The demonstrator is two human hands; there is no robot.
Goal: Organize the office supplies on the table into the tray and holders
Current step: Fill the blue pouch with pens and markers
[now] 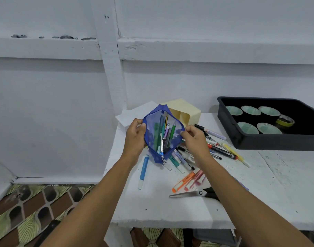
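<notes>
Left hand (135, 138): closed on left rim of blue mesh pouch (163, 136), raised above table (152, 202); pouch unzipped, pens inside. Right hand (194, 139): pinching right rim, spreading the mouth. Step, judged: filling the pouch; next calls for freeing one hand to collect the loose markers (181, 161) just below. Cream holder (185, 112) behind; black tray (270, 139) far right, holding tape rolls

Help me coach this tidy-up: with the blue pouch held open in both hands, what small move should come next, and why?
Probably free the right hand and pick up a loose pen from the pile beside it. The left hand already grips the blue mesh pouch, its zip is open, pens stand inside, and many more lie on the table.
</notes>
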